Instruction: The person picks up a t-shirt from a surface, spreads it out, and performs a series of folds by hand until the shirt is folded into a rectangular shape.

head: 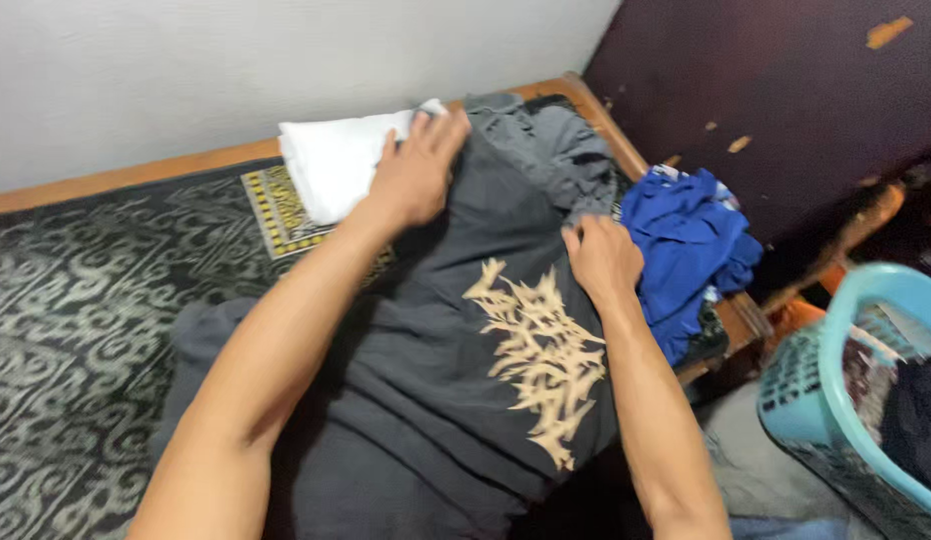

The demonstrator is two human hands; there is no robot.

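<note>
A dark grey T-shirt (456, 400) with a tan jagged print lies spread over the patterned bed. My left hand (418, 170) presses flat on its far upper part, fingers apart, next to a folded white cloth (331, 160). My right hand (602, 258) pinches the shirt's right edge, close to a crumpled blue garment (691, 250). A second grey garment (551, 150) lies bunched beyond the shirt, near the bed's corner.
The bed has a black-and-grey patterned cover (76, 320) and a wooden frame (136, 172) against a white wall. A dark wall panel (786, 90) stands to the right. A light blue laundry basket (846, 380) with clothes sits at the lower right.
</note>
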